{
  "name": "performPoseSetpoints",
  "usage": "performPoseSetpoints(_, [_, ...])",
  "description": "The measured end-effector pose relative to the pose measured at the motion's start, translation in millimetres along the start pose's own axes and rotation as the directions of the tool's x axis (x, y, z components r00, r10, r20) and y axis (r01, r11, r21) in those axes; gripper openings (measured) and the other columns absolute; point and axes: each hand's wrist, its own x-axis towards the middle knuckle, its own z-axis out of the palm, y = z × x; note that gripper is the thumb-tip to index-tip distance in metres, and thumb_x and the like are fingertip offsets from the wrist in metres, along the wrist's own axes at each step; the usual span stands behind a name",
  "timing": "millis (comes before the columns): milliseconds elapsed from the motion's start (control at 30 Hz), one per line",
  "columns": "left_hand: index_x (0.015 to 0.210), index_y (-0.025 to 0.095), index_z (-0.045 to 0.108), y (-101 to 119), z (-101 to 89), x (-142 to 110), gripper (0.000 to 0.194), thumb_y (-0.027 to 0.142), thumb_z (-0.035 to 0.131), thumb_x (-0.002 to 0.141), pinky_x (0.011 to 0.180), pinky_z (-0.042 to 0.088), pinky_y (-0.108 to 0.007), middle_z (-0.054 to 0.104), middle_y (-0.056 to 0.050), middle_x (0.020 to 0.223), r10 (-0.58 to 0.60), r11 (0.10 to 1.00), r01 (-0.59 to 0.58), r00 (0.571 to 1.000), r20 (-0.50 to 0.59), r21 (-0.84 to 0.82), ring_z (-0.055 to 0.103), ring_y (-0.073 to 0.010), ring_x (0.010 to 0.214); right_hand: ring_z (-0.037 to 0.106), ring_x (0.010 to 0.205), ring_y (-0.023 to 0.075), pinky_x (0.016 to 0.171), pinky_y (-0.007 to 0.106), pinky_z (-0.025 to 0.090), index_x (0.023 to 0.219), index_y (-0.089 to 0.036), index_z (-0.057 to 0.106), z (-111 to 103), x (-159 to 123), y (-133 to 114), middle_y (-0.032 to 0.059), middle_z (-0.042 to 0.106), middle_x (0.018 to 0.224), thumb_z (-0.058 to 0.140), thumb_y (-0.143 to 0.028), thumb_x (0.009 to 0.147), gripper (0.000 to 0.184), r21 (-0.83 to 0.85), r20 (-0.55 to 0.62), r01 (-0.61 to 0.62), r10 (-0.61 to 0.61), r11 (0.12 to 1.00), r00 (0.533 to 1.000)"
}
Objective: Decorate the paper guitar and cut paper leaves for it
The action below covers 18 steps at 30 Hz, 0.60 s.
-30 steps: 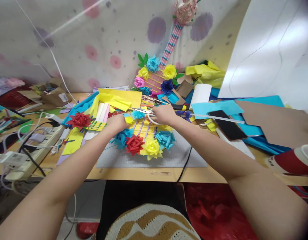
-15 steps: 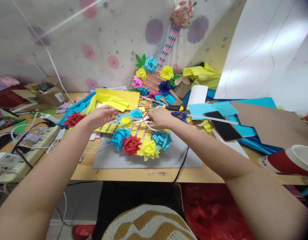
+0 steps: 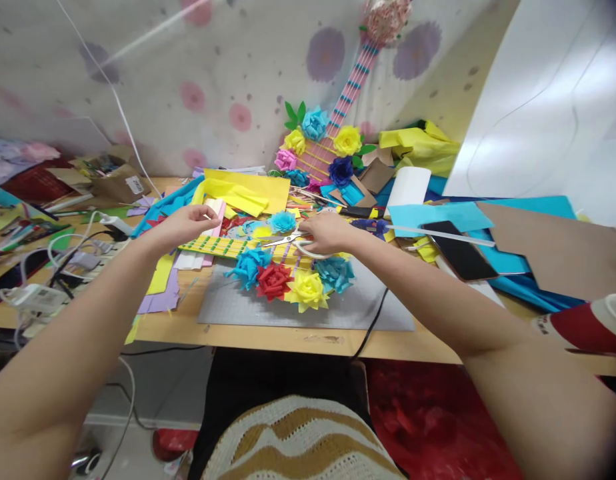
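Note:
My right hand [image 3: 328, 231] is closed on a pair of scissors [image 3: 288, 238] with white handles, its blades pointing left above a yellow paper guitar [image 3: 223, 245]. Paper flowers decorate the guitar's body: a blue flower [image 3: 251, 267], a red flower [image 3: 274, 280], a yellow flower [image 3: 308, 291] and a teal flower [image 3: 334, 273] along the near side. Over the left end of the guitar's neck is my left hand [image 3: 191, 221], its fingers bent together. Whatever they pinch, if anything, is too small to make out.
A grey mat [image 3: 248, 315] lies beneath the guitar. Behind it leans a pink paper guitar [image 3: 318, 160]. To the right are a phone [image 3: 461, 250], brown cardboard [image 3: 553, 250] and a red-and-white cup [image 3: 588, 327]. Chargers and cables [image 3: 43, 297] crowd the left side.
My left hand has moved left, away from the guitar's body, and its fingers have drawn together. My right hand still holds the scissors over the guitar. The view has shifted slightly.

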Motion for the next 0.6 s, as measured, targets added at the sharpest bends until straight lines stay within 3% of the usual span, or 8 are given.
performPoseSetpoints(133, [0.062,0.020,0.054,-18,-7.5,1,0.015,0.028,0.067,0.062,0.047,0.026,-0.023,0.046,-0.001,0.053,0.085,0.897,0.029,0.968,-0.235,0.442,0.046,-0.0151,0.055,0.059,0.080,0.0216,0.060,0.026,0.031,0.091,-0.019,0.062,1,-13,8,0.0100,0.067,0.088,0.043,-0.057,0.076,0.046,-0.024,0.038,-0.104,0.105,0.994,0.994])
performPoseSetpoints(267, [0.076,0.022,0.053,-17,-5.3,-8,0.016,0.030,0.062,0.067,0.058,0.032,-0.026,0.053,-0.003,0.063,0.157,0.820,0.076,0.924,-0.349,0.568,0.052,-0.0216,0.071,0.059,0.079,0.0221,0.059,0.026,0.030,0.087,-0.018,0.064,1,-24,13,0.0112,0.067,0.085,0.040,-0.059,0.077,0.049,-0.044,0.034,-0.165,0.166,0.985,0.986])
performPoseSetpoints(400, [0.078,0.021,0.049,-6,5.4,-15,0.013,0.022,0.057,0.067,0.058,0.030,-0.027,0.051,-0.002,0.064,0.147,0.864,0.082,0.902,-0.405,0.497,0.050,-0.0193,0.066,0.060,0.078,0.0217,0.056,0.026,0.030,0.086,-0.018,0.065,2,-31,16,0.0105,0.067,0.085,0.032,-0.065,0.078,0.057,-0.009,-0.001,-0.300,0.300,0.954,0.954])
performPoseSetpoints(533, [0.068,0.021,0.043,3,16.6,-9,0.014,0.017,0.054,0.061,0.053,0.028,-0.026,0.042,0.001,0.059,0.136,0.962,0.009,0.850,-0.509,0.272,0.044,-0.0143,0.059,0.060,0.080,0.0217,0.057,0.026,0.033,0.088,-0.019,0.065,3,-39,23,0.0105,0.067,0.087,0.030,-0.065,0.078,0.059,0.083,0.000,-0.443,0.445,0.892,0.896])
performPoseSetpoints(600, [0.068,0.021,0.042,7,20.8,-1,0.014,0.016,0.052,0.061,0.051,0.027,-0.025,0.037,0.002,0.057,0.049,0.998,-0.023,0.885,-0.463,0.062,0.040,-0.0121,0.056,0.060,0.081,0.0222,0.058,0.026,0.034,0.088,-0.019,0.064,4,-45,27,0.0108,0.067,0.090,0.032,-0.066,0.078,0.058,0.122,0.027,-0.499,0.500,0.858,0.866])
